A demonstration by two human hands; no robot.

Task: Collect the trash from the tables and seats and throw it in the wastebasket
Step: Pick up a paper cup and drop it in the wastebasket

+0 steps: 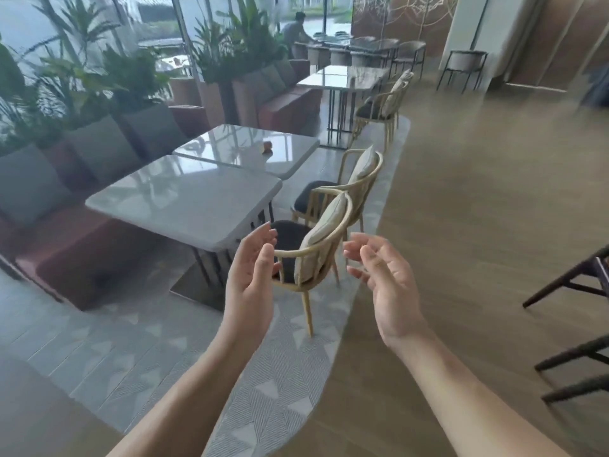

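Note:
A small reddish-brown piece of trash (267, 146) lies on the farther of two white glossy tables (244, 150). The nearer white table (184, 199) stands in front of it. My left hand (252, 275) is raised in front of me, palm turned inward, fingers relaxed, holding nothing. My right hand (384, 282) is raised beside it, fingers loosely curved and empty. Both hands hover in the air in front of the nearest cane chair (313, 255). No wastebasket is in view.
A red bench sofa (66, 252) with grey cushions lines the left under plants. A second cane chair (346, 192) stands behind the first. More tables (339, 79) and chairs stand farther back, where a person (295, 31) bends over one. Dark chair legs (573, 324) intrude at right.

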